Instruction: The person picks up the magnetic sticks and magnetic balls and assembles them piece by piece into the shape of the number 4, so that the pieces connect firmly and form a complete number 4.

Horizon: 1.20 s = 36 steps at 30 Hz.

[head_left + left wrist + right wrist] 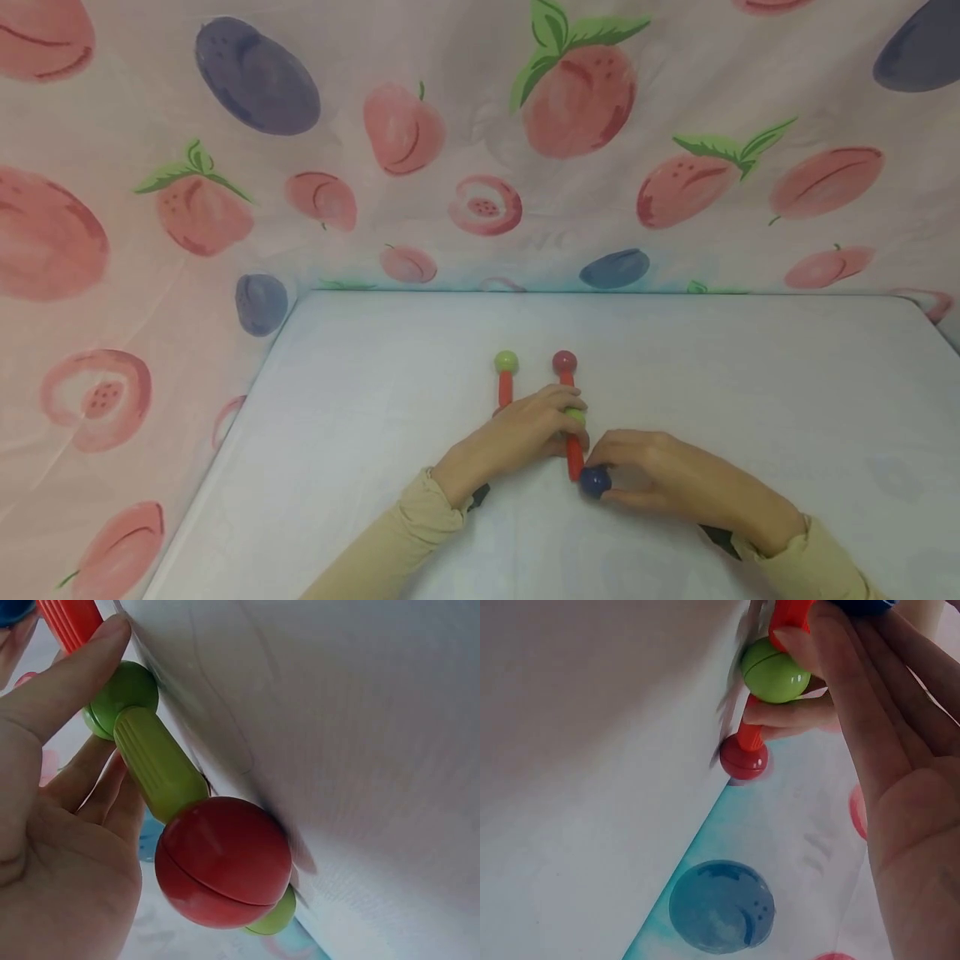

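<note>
A ball-and-stick toy frame lies on the table, joined by a green rod (159, 766) between a red ball (225, 862) and a green ball (776, 671). My left hand (528, 427) grips the frame around that green ball, thumb and fingers against the rods beside it. A red rod (574, 458) runs from there toward me. At its near end, my right hand (660, 471) pinches a dark blue ball (596, 482) between thumb and fingers. The ball sits right at the rod's tip. My left hand covers most of the crosspiece in the head view.
At the frame's far ends are a light green ball (506, 361) on a red rod (506, 387) and a dark red ball (565, 362). The white table (375, 375) meets a fruit-patterned cloth (465, 125) at the back and left.
</note>
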Motion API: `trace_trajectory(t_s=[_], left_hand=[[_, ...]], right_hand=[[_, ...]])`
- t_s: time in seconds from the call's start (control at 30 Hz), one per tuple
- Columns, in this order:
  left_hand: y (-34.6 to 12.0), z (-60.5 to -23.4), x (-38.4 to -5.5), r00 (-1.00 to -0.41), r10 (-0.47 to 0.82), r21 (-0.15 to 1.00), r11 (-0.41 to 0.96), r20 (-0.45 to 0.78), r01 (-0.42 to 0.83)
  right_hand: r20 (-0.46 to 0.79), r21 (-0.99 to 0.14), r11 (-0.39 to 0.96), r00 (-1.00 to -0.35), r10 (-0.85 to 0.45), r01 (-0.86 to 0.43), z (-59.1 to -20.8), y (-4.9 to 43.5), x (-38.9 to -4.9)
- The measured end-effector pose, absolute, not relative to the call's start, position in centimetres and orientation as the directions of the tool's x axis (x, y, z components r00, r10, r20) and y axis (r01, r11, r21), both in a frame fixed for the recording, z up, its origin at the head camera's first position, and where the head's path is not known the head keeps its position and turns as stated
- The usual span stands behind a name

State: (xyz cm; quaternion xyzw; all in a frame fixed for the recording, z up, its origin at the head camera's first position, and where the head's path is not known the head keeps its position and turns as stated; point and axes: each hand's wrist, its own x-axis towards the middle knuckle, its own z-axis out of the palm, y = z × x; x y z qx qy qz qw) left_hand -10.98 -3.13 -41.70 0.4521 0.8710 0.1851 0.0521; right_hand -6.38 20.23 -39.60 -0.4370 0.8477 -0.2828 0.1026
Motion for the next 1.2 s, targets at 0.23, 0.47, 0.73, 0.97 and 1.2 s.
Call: trace_trajectory(t_s=[0.23,0.47,0.73,0.97,1.2], left_hand=[[-3.1,-41.8,-11.0,-0.583,0.808,0.367,0.519,0.083,0.772],[-3.1,-41.8,-11.1,-0.58,0.81,0.364,0.517,0.084,0.775],[-3.1,-41.9,-11.1,-0.584,0.808,0.368,0.52,0.08,0.77],[-3.1,-41.8,-11.1,-0.584,0.808,0.356,0.525,0.077,0.773],[-3.1,-41.7,-11.0,-0.585,0.808,0.354,0.527,0.074,0.773]], right_hand=[[0.068,-0.554,0.455,-0.582,-0.81,-0.698,-39.6,19.8,-6.1],[0.021,-0.54,0.478,-0.579,-0.815,-0.693,-39.5,19.5,-5.9],[0.061,-0.495,0.463,-0.561,-0.826,-0.735,-39.7,19.2,-5.6],[0.071,-0.45,0.473,-0.558,-0.827,-0.758,-39.8,18.8,-5.4],[0.073,-0.424,0.491,-0.57,-0.819,-0.761,-40.1,18.5,-5.3]])
